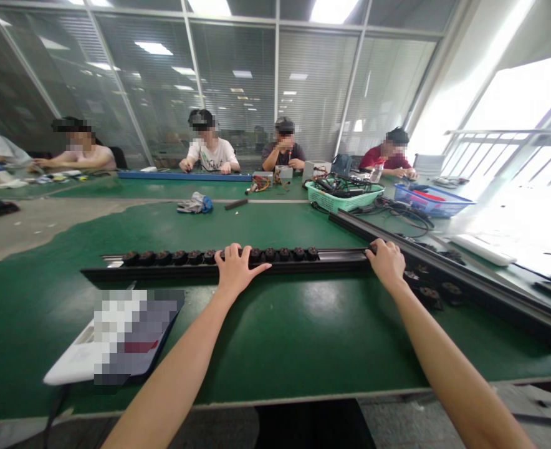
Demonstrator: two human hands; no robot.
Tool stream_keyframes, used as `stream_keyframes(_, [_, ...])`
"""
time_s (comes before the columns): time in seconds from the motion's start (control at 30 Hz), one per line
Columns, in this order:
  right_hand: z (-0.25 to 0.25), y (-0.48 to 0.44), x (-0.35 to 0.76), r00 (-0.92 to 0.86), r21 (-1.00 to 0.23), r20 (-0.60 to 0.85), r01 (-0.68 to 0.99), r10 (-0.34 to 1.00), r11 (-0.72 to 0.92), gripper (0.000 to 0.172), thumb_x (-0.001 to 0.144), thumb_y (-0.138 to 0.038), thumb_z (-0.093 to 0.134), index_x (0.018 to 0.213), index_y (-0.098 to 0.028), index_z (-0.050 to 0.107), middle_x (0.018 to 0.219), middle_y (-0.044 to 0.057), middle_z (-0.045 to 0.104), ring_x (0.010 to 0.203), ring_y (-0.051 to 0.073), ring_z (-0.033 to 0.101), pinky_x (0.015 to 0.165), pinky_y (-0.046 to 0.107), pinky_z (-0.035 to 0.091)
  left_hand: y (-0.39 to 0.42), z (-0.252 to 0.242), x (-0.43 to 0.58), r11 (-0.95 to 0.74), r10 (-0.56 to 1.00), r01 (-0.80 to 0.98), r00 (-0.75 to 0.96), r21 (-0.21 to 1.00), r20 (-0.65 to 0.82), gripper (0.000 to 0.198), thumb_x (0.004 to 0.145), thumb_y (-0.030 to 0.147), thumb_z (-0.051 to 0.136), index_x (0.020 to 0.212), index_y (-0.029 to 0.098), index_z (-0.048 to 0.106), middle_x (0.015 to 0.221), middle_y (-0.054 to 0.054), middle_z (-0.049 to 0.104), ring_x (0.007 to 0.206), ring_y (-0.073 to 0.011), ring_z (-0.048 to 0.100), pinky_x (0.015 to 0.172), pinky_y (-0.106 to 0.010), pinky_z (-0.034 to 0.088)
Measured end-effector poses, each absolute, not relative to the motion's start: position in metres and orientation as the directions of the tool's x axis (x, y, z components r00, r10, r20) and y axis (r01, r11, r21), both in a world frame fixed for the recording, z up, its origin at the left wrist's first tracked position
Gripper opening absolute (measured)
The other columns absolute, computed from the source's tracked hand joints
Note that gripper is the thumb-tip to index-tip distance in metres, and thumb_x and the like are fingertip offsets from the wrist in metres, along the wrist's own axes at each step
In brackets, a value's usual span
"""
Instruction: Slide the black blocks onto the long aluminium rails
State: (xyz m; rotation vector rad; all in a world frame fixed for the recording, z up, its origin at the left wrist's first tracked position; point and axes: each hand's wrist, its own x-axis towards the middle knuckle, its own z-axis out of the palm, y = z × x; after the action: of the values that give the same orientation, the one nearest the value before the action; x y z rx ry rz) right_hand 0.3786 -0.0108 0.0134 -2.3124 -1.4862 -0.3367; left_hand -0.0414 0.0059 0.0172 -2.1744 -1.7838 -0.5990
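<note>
A long black power strip rail (pixel 163 268) lies across the green table in front of me, with several black sockets (pixel 182 255) set in a row along its channel. My left hand (pixel 235 269) rests on the middle of the rail, fingers spread over the sockets. My right hand (pixel 388 262) curls over the rail's right end, gripping it.
A second long black rail (pixel 467 280) runs diagonally at the right. A white device with a blurred panel (pixel 111 340) lies near left. A green basket (pixel 343 194) and blue basket (pixel 432 202) hold cables farther back. Several people sit working along the far table edge.
</note>
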Motion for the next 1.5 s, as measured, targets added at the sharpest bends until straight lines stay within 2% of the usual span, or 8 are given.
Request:
stream_keyframes(0.53, [0.0121,-0.0093,0.3819,0.431,-0.190,0.390,0.902,0.814,-0.387,0.032,0.097,-0.037,0.050,0.119,-0.020,0.064,0.114,0.015,0.062,0.105,0.029,0.055,0.082,0.037,0.039,0.0068,0.0161,-0.0419,-0.219,0.867,0.972,0.156,0.080,0.473,0.082,0.085,0.084,0.043,0.132,0.020,0.064,0.129,-0.019,0.054,0.122,-0.0369,0.045,0.109,-0.056,0.028])
stream_keyframes(1.07, [0.0116,-0.0090,0.3865,0.448,-0.199,0.375,0.894,0.812,-0.401,0.030,0.097,-0.037,0.051,0.119,-0.021,0.064,0.114,0.015,0.062,0.107,0.029,0.055,0.084,0.036,0.039,0.0077,0.0152,-0.0429,-0.215,0.862,0.976,0.167,0.046,0.479,0.084,0.085,0.086,0.042,0.131,0.019,0.064,0.128,-0.019,0.054,0.121,-0.0363,0.046,0.108,-0.056,0.029])
stream_keyframes(1.5, [0.0146,-0.0094,0.3845,0.440,-0.157,0.374,0.898,0.817,-0.411,0.031,0.098,-0.037,0.052,0.121,-0.021,0.065,0.114,0.016,0.063,0.110,0.030,0.055,0.086,0.037,0.041,0.0076,0.0156,-0.0424,-0.217,0.865,0.974,0.159,0.068,0.476,0.082,0.085,0.084,0.044,0.131,0.019,0.064,0.128,-0.019,0.054,0.121,-0.0365,0.046,0.109,-0.056,0.027])
